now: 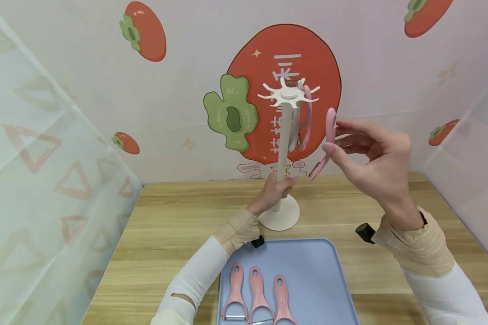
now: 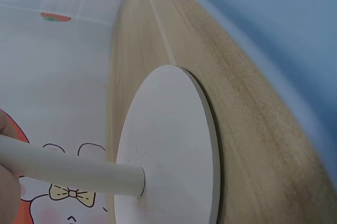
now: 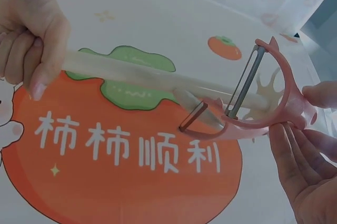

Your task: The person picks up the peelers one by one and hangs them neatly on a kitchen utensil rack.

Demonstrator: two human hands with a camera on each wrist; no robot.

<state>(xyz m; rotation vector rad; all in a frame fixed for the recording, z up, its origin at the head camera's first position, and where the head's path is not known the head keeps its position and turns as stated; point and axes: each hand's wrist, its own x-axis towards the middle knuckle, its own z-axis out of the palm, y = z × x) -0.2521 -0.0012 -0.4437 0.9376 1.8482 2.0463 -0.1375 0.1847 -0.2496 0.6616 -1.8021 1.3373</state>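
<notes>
My left hand grips the lower pole of a white rack, whose round base rests on the wooden table. In my right hand, thumb and fingertips pinch the handle of a pink peeler. It is held upright, blade end down, just right of the rack's hooked top. In the right wrist view, the peeler's metal blade faces the pole. Another pink peeler hangs from a hook, with a pale grey utensil hanging beside it, partly behind the pole.
In front of the rack lies a blue tray. Three pink peelers, a left one, a middle one and a right one, lie on it side by side. A wall printed with persimmons stands close behind the rack.
</notes>
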